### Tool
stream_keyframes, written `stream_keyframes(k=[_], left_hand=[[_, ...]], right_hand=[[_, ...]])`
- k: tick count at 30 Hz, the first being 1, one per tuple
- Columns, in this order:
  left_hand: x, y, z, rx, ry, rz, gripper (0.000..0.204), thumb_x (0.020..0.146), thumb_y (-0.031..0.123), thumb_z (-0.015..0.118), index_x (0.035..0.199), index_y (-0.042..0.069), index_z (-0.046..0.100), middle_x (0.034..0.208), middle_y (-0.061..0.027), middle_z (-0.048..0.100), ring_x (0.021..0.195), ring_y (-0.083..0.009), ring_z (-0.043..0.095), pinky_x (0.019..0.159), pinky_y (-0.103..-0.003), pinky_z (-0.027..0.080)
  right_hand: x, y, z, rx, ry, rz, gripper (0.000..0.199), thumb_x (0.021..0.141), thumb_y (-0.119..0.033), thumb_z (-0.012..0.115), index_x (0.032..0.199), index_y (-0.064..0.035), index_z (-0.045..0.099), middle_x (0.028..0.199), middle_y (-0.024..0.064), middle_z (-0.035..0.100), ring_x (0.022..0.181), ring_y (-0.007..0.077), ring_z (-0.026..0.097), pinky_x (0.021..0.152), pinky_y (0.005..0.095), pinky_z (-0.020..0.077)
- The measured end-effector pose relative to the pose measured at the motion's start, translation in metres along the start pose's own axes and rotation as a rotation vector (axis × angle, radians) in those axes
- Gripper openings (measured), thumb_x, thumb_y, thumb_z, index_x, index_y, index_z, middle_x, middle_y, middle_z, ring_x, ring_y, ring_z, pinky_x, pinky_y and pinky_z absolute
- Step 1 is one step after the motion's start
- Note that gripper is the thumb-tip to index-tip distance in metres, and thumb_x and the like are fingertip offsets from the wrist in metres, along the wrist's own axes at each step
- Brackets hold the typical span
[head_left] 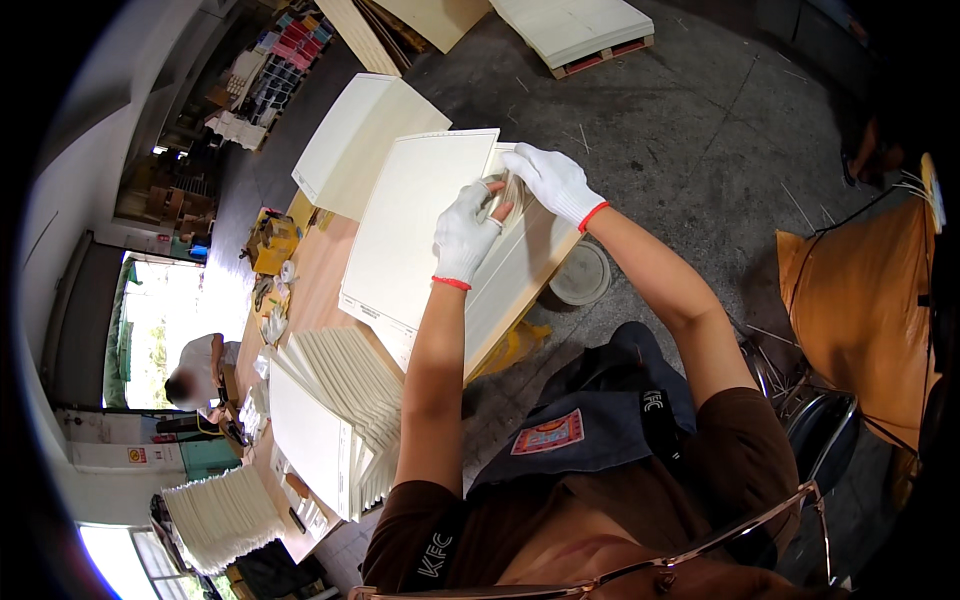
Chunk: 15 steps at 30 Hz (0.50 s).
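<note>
Both my hands wear white knit gloves with red cuffs, and they meet over the right edge of a white sheet [415, 225] on the table. Between them is a shiny, translucent roll [513, 197] that looks like clear tape. My left hand [466, 234] is closed on its near left side, bare fingertips showing at the glove's cut ends. From the far side my right hand [556, 183] curls over the roll's top, its fingertips partly hidden. Under the sheet and to its right lies a pale panel [515, 268] along the table edge.
A fanned stack of white sheets [315, 425] sits nearer on the wooden table [318, 262]. More white boards [365, 140] lie beyond. On the floor are a round bucket [580, 275] and an orange covered bulk [855, 300]. Another person [205, 365] works at the far left.
</note>
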<state>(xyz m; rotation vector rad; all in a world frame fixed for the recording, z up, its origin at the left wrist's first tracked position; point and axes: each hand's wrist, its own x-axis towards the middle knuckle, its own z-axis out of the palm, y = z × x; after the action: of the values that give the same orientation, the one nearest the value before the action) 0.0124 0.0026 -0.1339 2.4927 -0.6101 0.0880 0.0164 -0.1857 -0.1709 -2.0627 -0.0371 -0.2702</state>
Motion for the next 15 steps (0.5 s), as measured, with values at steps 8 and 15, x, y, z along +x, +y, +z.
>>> stream_keyframes(k=[8, 15], left_hand=[[0.0001, -0.0039, 0.0015, -0.049, 0.043, 0.074, 0.033, 0.091, 0.029, 0.07, 0.123, 0.019, 0.069, 0.116, -0.0083, 0.071, 0.102, -0.0288, 0.07, 0.089, -0.037, 0.054], [-0.001, 0.0012, 0.0031, 0.046, 0.071, 0.003, 0.03, 0.095, 0.028, 0.064, 0.125, 0.026, 0.066, 0.111, -0.0076, 0.071, 0.094, -0.0319, 0.071, 0.083, -0.041, 0.055]], right_hand=[[-0.0029, 0.0003, -0.0005, -0.032, 0.009, -0.016, 0.053, 0.102, -0.055, 0.036, 0.127, -0.0147, 0.061, 0.103, 0.0207, 0.071, 0.098, 0.0407, 0.067, 0.084, 0.0483, 0.051], [-0.0044, -0.0007, -0.0001, -0.09, -0.006, -0.025, 0.052, 0.102, -0.055, 0.036, 0.127, -0.0147, 0.059, 0.101, 0.0202, 0.072, 0.094, 0.0403, 0.068, 0.081, 0.049, 0.0519]])
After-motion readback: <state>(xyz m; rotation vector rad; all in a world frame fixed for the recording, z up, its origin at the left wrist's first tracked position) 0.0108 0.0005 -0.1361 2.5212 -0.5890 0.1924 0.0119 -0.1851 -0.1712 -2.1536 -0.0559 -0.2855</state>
